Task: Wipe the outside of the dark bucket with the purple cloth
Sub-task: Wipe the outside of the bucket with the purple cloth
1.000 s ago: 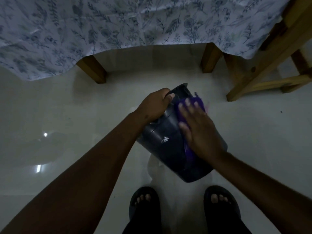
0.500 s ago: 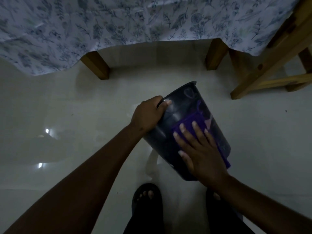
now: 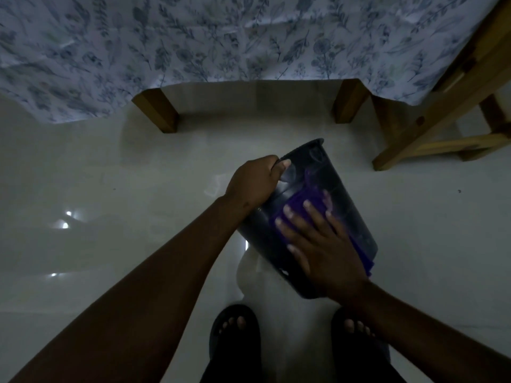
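The dark bucket [image 3: 329, 186] is held off the pale floor, tipped so its wider end points toward me. My left hand [image 3: 255, 182] grips its far narrow end, thumb across the top. My right hand [image 3: 323, 250] lies flat, fingers spread, on the purple cloth [image 3: 302, 201], pressing it against the bucket's upper side near the wide end. A strip of the cloth hangs past the bucket at the right of my wrist. The bucket's underside is hidden.
A table with wooden legs [image 3: 156, 109] and a blue floral tablecloth [image 3: 221, 37] stands ahead. A wooden frame [image 3: 431, 125] is at the right. My feet in dark sandals [image 3: 235, 335] are directly below the bucket. Shiny floor [image 3: 96, 189] spreads left.
My right hand slid the cloth down the bucket's side from the far end toward me over the last second. My left hand kept its grip; the bucket tilted slightly.
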